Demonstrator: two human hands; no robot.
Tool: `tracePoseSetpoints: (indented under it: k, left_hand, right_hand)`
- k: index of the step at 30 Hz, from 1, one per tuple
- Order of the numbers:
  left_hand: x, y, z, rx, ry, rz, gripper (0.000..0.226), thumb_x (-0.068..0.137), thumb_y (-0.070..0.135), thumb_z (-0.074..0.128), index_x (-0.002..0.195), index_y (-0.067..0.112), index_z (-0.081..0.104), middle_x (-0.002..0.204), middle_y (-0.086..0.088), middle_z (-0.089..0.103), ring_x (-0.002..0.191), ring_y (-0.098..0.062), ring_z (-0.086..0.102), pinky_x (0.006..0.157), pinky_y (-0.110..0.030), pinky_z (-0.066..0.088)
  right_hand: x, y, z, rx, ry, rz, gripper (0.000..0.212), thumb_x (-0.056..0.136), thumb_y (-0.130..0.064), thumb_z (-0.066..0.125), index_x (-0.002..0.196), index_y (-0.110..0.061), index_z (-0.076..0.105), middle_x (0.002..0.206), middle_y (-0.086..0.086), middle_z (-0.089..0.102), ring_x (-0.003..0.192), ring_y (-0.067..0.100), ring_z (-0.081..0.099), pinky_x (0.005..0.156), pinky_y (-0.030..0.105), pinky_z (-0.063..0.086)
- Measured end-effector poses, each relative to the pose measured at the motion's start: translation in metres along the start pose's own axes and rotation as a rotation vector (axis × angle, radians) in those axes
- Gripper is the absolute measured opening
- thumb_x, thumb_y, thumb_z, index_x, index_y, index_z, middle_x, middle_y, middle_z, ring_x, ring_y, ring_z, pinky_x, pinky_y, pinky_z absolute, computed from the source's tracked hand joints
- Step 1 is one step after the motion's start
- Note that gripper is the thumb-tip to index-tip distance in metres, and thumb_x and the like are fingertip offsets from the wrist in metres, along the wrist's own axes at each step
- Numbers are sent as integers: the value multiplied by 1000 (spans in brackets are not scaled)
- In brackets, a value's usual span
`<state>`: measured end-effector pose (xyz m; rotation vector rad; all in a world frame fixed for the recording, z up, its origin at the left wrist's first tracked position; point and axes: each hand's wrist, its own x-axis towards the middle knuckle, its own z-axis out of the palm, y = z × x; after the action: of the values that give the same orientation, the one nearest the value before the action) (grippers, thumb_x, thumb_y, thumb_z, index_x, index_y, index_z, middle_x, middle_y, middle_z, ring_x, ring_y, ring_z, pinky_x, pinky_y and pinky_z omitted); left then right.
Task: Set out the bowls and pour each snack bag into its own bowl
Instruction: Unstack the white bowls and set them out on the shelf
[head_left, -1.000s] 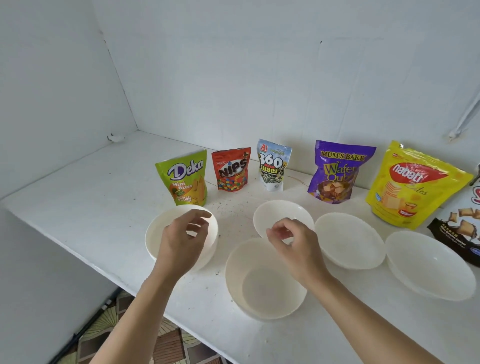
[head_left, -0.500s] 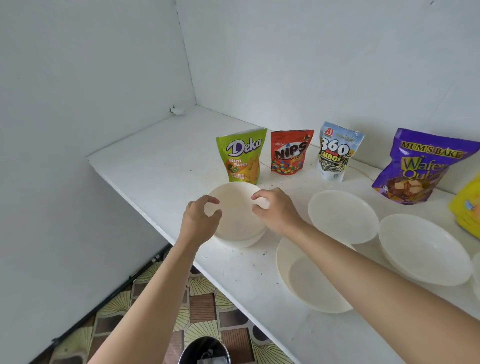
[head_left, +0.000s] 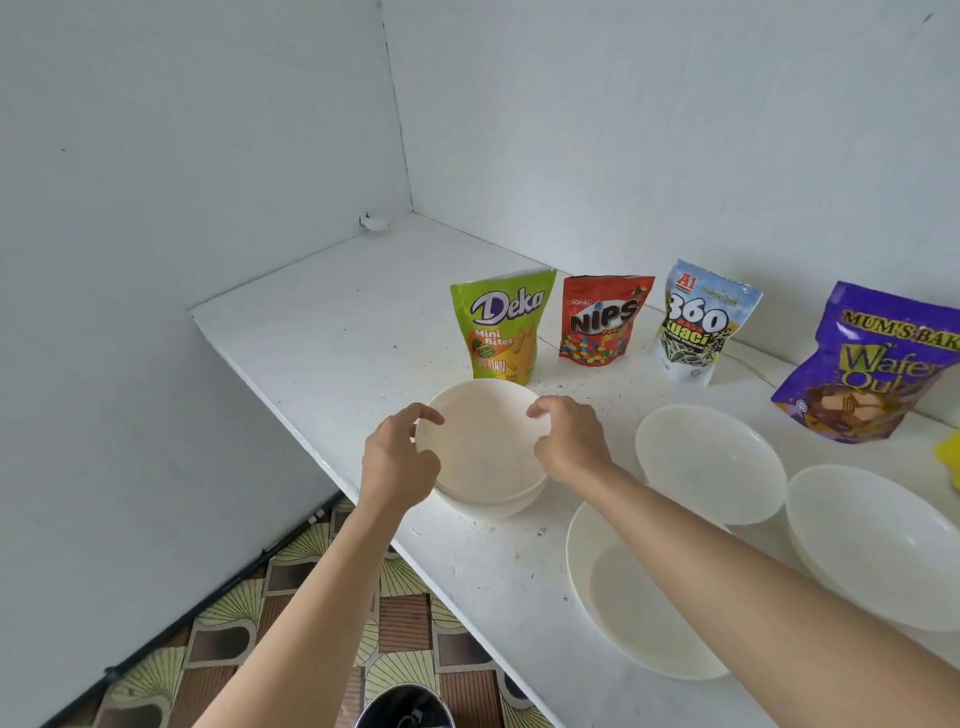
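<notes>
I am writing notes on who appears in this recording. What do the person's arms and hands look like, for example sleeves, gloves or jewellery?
Both arms are bare: no sleeve shows on the left forearm or the right forearm up to the picture's edge. The left hand and the right hand wear no gloves, and no ring, watch or bracelet is visible.

Right hand (head_left: 571, 441) has moved off the wide bowl (head_left: 639, 623) and now grips the top bowl (head_left: 483, 441) in front of the Deka bag (head_left: 501, 325). Left hand (head_left: 397, 462) has shifted to the opposite rim.
</notes>
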<state>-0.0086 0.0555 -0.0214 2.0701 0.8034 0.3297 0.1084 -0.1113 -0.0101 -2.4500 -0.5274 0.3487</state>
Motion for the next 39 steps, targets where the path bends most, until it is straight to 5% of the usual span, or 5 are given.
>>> tracePoseSetpoints:
  k: [13,20,30,34,39]
  left_hand:
    - [-1,4,-4,-107,-57,-10,55,83,-13,39,111,26,65,99,5,56,71,-21,50,49,-22,41]
    - [4,2,-5,-246,-148,-63,56,81,-14,39,102,31,65,121,-3,61,80,-23,55,62,-33,44]
    - [-2,28,-7,87,-62,189,50,86,-6,50,115,33,64,119,0,46,115,-26,43,103,-42,43]
    - [-8,60,-13,-137,-125,195,53,85,-9,44,107,35,65,113,-1,65,89,-22,61,70,-32,47]
    - [-23,99,-4,-259,-141,311,55,84,-10,43,103,35,67,116,11,65,74,-24,50,63,-29,40]
  right_hand:
    - [0,-1,-13,200,-84,13,54,84,10,40,122,-20,63,140,6,54,115,27,55,84,35,50]
    - [-9,-1,-25,278,-118,22,64,86,11,34,134,-24,59,149,3,48,84,15,57,66,27,49]
    - [-21,-1,-47,373,48,-16,68,85,12,35,139,-23,58,150,5,51,106,21,56,58,13,36]
    - [-35,-3,-70,612,149,-28,70,83,17,33,133,-22,63,148,0,50,138,15,41,92,14,39]
    - [-58,5,-98,951,288,33,74,76,20,29,116,-23,73,127,-13,54,131,4,37,112,29,31]
